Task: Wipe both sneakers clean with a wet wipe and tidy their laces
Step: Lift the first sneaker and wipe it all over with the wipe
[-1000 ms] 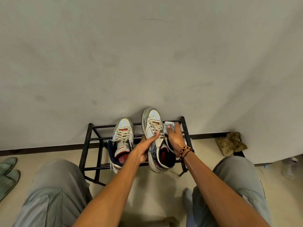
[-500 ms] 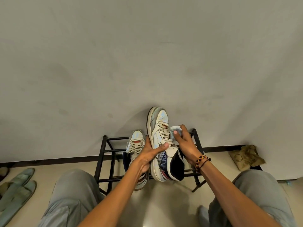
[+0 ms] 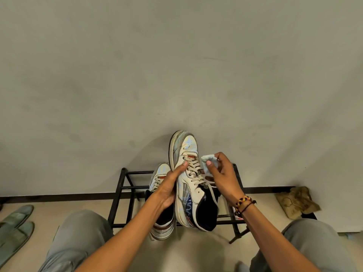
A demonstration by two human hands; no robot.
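No brand name or writing is showing clearly enough to read on either sneaker; the raised sneaker [image 3: 188, 179] is only showing a red tab above its laces [image 3: 193, 169] and a blue zigzag pattern low on its side. The left hand [image 3: 169, 188] is gripping this sneaker from its left side, thumb lying across the lace area and fingers curling round underneath, holding it toe-up in front of the rack [image 3: 125, 191]. The right hand [image 3: 222, 177] is pinching a crumpled wipe [image 3: 209, 163] between thumb and fingers, the wipe sitting just beside the sneaker's right edge near the top laces; whether it is touching the shoe cannot be told. One loose lace end is trailing down past the sneaker's dark collar. The 2nd sneaker [image 3: 160, 193] is resting on the rack's top bars, just left of the raised one, its heel overhanging the front bar and the left forearm hiding its middle. A beaded bracelet [image 3: 243, 203] is sitting on the right wrist. Left of the rack, well apart, 2 green slippers [image 3: 15, 226] are lying on the floor. Right of the rack, a crumpled tan bag [image 3: 296, 203] is lying by the wall. Grey trouser knees are showing in front of the rack on both sides.
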